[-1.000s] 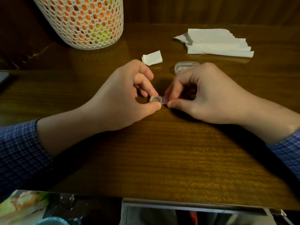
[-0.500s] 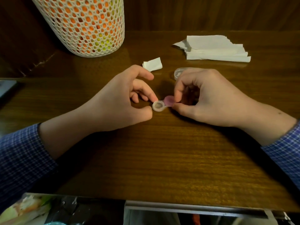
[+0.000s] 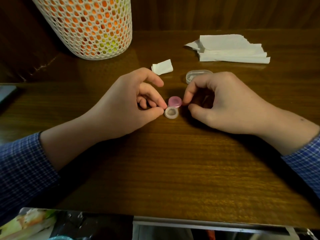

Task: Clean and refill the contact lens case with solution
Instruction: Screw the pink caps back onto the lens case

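While left hand [image 3: 121,104] pinches the contact lens case [image 3: 171,112] rim, right hand [image 3: 223,103] fingers [image 3: 187,96] clamped on pink lid [image 3: 175,101]: opened, well looks empty; tissue [image 3: 162,67] behind; no solution bottle seen.

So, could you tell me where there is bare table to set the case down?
The widest bare wood lies between the forearms, toward the table's near edge. It is crowded beyond the hands: the small paper scrap, the clear lid, the tissue stack and the mesh basket.
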